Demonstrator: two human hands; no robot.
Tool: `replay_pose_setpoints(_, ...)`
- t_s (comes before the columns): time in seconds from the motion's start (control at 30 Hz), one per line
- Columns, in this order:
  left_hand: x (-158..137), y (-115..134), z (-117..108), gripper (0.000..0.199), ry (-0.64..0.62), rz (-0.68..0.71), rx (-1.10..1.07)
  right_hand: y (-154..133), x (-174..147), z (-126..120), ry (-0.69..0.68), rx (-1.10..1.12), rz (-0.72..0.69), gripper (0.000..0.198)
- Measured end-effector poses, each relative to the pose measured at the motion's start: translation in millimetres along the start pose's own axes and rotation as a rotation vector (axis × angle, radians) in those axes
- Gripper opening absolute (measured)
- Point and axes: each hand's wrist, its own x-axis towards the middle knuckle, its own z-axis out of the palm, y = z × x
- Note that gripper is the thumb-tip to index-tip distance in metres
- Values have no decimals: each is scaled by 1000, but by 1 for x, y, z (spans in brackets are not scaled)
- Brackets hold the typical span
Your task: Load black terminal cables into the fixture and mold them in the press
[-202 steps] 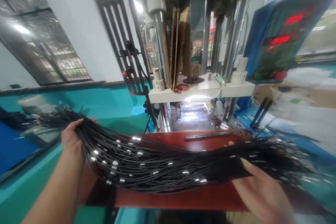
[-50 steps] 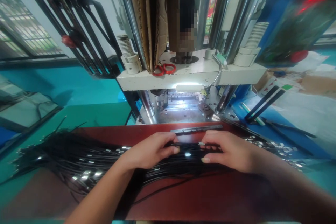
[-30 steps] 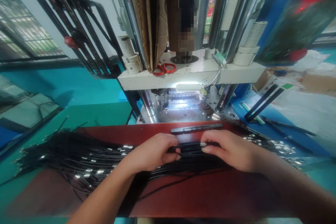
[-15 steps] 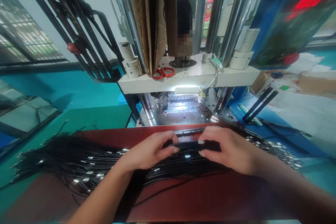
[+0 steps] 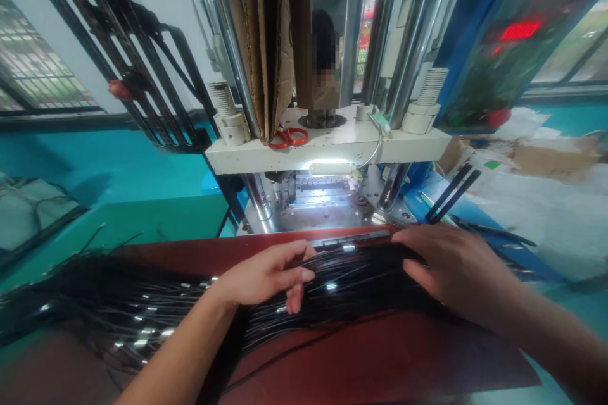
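Black cables (image 5: 351, 275) in a loose bundle

Thin and glossy, with small silvery pieces (image 5: 331, 287), the cables lie on the reddish-brown board (image 5: 361, 354), passing under the half-curled left hand (image 5: 268, 275) and the bent right hand (image 5: 458, 269). Whether either one grips them, I cannot tell. Left of the left hand, the bundle blurs and is cut off. Just beyond both hands lies a flat metal bar (image 5: 368, 238), partly hidden.

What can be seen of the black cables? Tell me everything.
The cables are thin, black and slightly glossy, plastic-looking, with shiny silvery bits scattered along them. Loosely bundled, they lie lengthwise across the red table, spreading out past its left edge. The left hand and right hand touch them; the right hides their other end.
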Motion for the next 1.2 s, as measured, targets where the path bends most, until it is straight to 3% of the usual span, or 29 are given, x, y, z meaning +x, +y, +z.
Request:
replay_pose_setpoints(0.17,10,-1,4,26,-47,-80,105,37,-14,-17,-162,2,-7,42)
replay_pose_setpoints(0.23,11,-1,4,26,-38,-72,84,27,-13,-27,-101,102,-27,62)
replay_pose_setpoints(0.3,9,-2,3,26,-40,-32,24,-1,-5,-31,15,195,-73,75)
replay_pose_setpoints(0.33,8,-4,1,25,-45,-3,-15,-18,0,-28,114,224,-98,73)
replay_pose_setpoints(0.4,4,-9,-3,24,-36,66,-98,-43,11,-17,130,208,-143,60)
replay_pose_setpoints(0.47,1,-14,-7,25,-13,140,-183,-46,16,-3,99,135,-81,51)
replay_pose_setpoints(0.6,1,-14,-7,26,-10,130,-229,0,-1,7,34,-19,100,34)
replay_pose_setpoints(0.7,4,-9,-2,24,-48,9,-133,29,-19,1,-33,-55,89,31)
replay_pose_setpoints(0.9,5,-12,-5,25,62,121,-210,23,-27,-5,34,-19,38,16)
replay_pose_setpoints(1.03,2,-16,-8,23,38,196,-268,31,-27,-4,181,-105,110,19)
replay_pose_setpoints(1.13,1,-13,-8,21,51,189,-274,43,-33,-2,126,-89,72,21)
replay_pose_setpoints(1.2,0,-11,-7,22,35,170,-250,51,-36,-4,128,-95,125,22)
